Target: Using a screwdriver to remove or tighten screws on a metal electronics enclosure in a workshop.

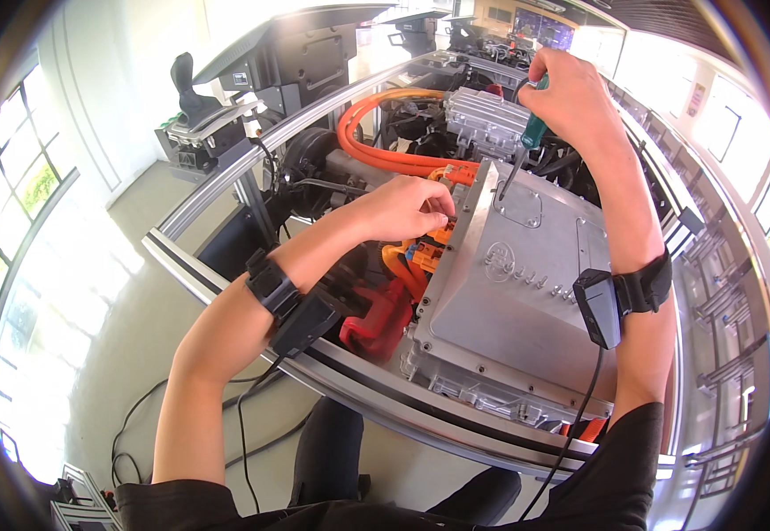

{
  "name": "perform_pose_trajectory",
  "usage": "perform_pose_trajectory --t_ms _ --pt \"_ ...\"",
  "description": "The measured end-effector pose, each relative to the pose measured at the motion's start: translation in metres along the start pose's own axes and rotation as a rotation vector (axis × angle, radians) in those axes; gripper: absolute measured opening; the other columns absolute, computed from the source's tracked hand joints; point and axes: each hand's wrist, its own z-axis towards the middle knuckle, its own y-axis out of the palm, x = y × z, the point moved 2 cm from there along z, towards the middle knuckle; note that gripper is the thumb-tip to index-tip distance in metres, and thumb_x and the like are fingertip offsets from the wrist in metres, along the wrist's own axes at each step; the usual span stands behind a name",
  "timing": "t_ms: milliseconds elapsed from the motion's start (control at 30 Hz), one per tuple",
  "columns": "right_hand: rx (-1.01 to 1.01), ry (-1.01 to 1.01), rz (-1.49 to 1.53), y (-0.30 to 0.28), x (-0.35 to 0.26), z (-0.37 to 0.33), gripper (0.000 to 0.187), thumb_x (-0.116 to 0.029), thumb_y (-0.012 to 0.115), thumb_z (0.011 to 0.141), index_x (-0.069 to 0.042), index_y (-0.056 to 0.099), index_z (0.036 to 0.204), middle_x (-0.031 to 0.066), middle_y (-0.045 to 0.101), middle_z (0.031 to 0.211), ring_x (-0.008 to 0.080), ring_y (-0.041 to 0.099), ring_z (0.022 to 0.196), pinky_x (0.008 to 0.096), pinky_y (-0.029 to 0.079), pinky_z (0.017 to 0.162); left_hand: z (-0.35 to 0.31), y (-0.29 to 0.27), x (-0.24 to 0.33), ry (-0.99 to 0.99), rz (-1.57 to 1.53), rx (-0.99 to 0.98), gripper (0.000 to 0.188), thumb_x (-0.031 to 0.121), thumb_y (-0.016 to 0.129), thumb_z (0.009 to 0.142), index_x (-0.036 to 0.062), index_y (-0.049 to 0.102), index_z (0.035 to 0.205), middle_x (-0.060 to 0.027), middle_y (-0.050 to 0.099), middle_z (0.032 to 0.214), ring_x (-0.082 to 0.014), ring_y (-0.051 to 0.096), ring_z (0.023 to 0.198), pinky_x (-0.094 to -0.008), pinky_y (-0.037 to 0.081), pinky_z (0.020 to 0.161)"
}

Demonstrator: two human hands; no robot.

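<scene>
Here's the metal frame (pixel 402 400), its near rail sweeping from nine o'clock round to five, with bare floor (pixel 128 301) opening outside it at eight. Inside, the housing (pixel 491 305) fills three o'clock, and the room narrows sharply along its left edge, where orange plugs (pixel 427 255) and a red part (pixel 378 320) crowd in. More space up top: there's open air over the lid between the two forearms. And the right hand (pixel 570 93) is high at half past one, elbow bent, fingers wrapped firmly round the screwdriver (pixel 533 133), which leans over with its shaft slanting down to a small plate (pixel 521 205) on the housing. The left hand (pixel 407 211) reaches in just above centre, palm down, fingers curled at the plugs; whether they're pinching anything, I can't tell. Lovely contrast here: dull grey metal with sloped sides and a bolted rim, a glossy green handle, and smooth, fat orange cables (pixel 349 133) looping round at twelve.
</scene>
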Motion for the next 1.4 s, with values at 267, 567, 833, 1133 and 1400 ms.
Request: perform_pose_trajectory --t_ms 267,567,833,1133,1400 --pt "-0.008 -0.008 -0.004 0.002 0.005 0.003 0.029 -0.021 0.071 0.074 -0.001 0.068 0.094 0.0223 0.069 0.102 0.0377 0.066 0.103 0.0448 0.051 0.095 0.001 0.000 0.000 0.003 0.006 -0.011 0.021 0.014 0.064 0.093 0.0009 0.066 0.110 -0.0099 0.071 0.101 -0.0187 0.068 0.093 -0.0334 0.053 0.084" --pt "0.121 -0.091 -0.032 0.007 0.006 -0.001 0.029 -0.025 0.070 0.076 -0.003 0.066 0.094 0.0186 0.069 0.085 0.0337 0.068 0.084 0.0424 0.052 0.081 0.001 0.001 -0.001 -0.007 0.005 -0.014 0.021 0.015 0.064 0.094 0.0011 0.066 0.109 -0.0094 0.071 0.102 -0.0185 0.068 0.094 -0.0332 0.053 0.084" --pt "0.007 -0.036 0.002 0.001 0.013 0.000 0.029 -0.022 0.071 0.073 -0.002 0.068 0.094 0.0224 0.070 0.099 0.0374 0.067 0.100 0.0446 0.052 0.092 0.000 0.001 0.000 -0.021 0.005 -0.013 0.021 0.015 0.064 0.094 0.0015 0.066 0.110 -0.0094 0.072 0.102 -0.0177 0.068 0.094 -0.0326 0.053 0.083" --pt "0.016 -0.013 -0.020 0.004 0.022 0.001 0.030 -0.026 0.069 0.075 -0.002 0.066 0.093 0.0181 0.067 0.078 0.0313 0.067 0.079 0.0419 0.052 0.077 0.003 0.003 0.004 -0.027 0.032 -0.018 0.021 0.015 0.064 0.093 0.0021 0.067 0.109 -0.0088 0.072 0.102 -0.0176 0.069 0.093 -0.0329 0.053 0.085" --pt "0.048 -0.032 0.014 0.000 0.014 -0.002 0.029 -0.026 0.070 0.074 -0.002 0.066 0.091 0.0189 0.067 0.079 0.0324 0.067 0.079 0.0423 0.052 0.077 0.002 0.001 0.005 -0.021 0.006 -0.010 0.020 0.015 0.064 0.093 0.0017 0.067 0.108 -0.0099 0.072 0.101 -0.0202 0.069 0.095 -0.0342 0.053 0.086"
